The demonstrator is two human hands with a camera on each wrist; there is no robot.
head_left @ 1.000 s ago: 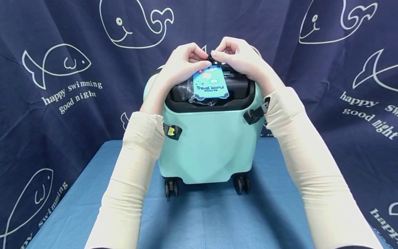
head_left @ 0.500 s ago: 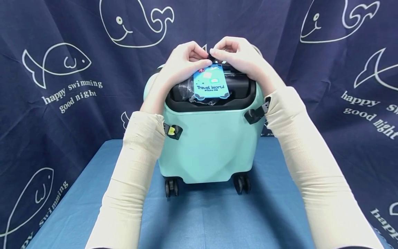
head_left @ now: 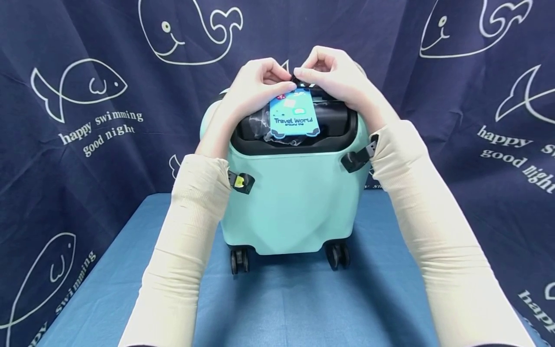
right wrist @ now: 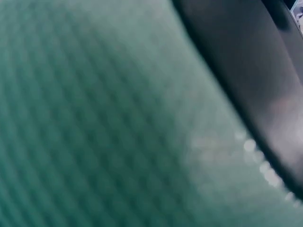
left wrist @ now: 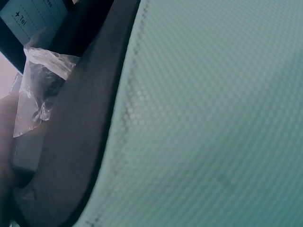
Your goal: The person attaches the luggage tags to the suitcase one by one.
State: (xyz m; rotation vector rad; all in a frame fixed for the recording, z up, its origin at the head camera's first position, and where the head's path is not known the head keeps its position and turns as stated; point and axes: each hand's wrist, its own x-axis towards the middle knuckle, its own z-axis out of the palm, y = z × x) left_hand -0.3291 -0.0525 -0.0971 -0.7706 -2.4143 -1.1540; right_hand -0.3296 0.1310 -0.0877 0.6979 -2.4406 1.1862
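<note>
A mint-green suitcase stands upright, with a black recessed panel at its top. Over the panel hangs a blue luggage tag printed "Travel World". My left hand pinches the black strap at the tag's upper end, its thumb at the tag's top edge. From the other side my right hand pinches the same strap, fingertips close to the left ones. The fingertips cover much of the strap. In the left wrist view the luggage tag shows a "Tel" line.
Crinkled clear plastic lies by the suitcase's black panel. The suitcase's black wheels rest on a blue cloth-covered table. Behind hangs a navy curtain with white fish and whales. Small black wrist cameras sit at both cuffs.
My right hand has risen slightly, its thumb and fingers still at the strap. The left hand stays almost where it was, and the luggage tag has barely shifted.
</note>
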